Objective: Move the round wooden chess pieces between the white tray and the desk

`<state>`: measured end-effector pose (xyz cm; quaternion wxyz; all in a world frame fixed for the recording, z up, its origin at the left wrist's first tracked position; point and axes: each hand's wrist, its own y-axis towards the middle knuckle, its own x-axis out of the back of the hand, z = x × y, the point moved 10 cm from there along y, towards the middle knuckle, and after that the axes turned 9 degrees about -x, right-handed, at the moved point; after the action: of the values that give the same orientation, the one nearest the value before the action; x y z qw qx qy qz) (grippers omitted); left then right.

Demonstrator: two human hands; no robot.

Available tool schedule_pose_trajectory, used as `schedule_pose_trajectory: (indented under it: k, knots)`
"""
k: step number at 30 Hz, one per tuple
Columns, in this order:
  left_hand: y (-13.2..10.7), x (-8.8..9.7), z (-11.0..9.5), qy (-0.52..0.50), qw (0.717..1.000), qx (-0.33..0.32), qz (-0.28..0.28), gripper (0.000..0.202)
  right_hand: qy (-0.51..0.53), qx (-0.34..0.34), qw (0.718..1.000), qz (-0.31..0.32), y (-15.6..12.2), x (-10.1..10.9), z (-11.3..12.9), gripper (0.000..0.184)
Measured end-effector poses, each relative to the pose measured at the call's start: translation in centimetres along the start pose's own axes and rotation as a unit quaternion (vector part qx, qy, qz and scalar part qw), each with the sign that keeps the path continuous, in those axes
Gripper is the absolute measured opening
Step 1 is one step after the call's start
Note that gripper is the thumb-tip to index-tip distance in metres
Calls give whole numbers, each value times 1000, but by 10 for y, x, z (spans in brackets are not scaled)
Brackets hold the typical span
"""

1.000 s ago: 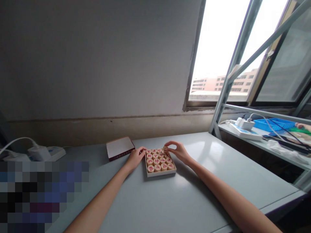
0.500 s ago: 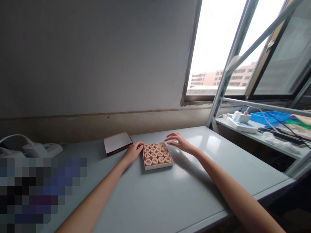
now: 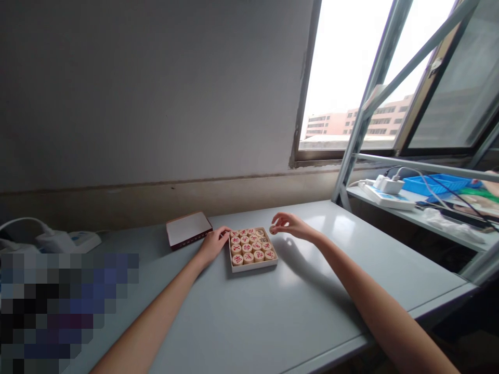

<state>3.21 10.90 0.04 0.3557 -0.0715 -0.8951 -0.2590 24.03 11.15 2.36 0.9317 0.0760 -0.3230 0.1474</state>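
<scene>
A shallow white box (image 3: 255, 267) on the table holds rows of round wooden Chinese chess pieces (image 3: 248, 258), most with red characters. Two at the far right corner show dark characters and sit lower. My left hand (image 3: 213, 244) steadies the box by its far left edge, with fingertips and thumb against the side. Just off the box's far right corner, my right hand (image 3: 294, 227) is raised a little above the table. A single chess piece (image 3: 272, 229) is pinched between its thumb and fingers, its face turned so that I cannot read it.
The box lid (image 3: 189, 230) lies inside up, left of my left hand. White chargers (image 3: 58, 240) with a cable stand at the left. Beyond the grey table (image 3: 241, 322), a metal frame (image 3: 356, 127) borders a shelf with a power strip (image 3: 390, 197) and blue basket (image 3: 434, 184).
My right hand has closed on a chess piece and drawn slightly right, off the box. A second dark-lettered piece now shows in the right column. My left hand stays put.
</scene>
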Motion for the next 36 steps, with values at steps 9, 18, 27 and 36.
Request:
schedule_pose_trajectory:
  k: [9, 18, 27, 36]
  knots:
    - [0, -1, 1, 0, 1000, -1, -2, 29, -257, -46, 953, -154, -5, 34, -15, 18]
    - [0, -4, 0, -4, 1000, 0, 23, 32, -214, 98, 966, 106, -23, -42, 43, 24]
    - [-2, -3, -1, 5, 1000, 3, 23, 33, -60, 49, 992, 102, -15, -25, 31, 28]
    - [-2, -4, 0, 10, 1000, -4, 20, 33, -324, -151, 934, -19, -12, 30, -35, 41]
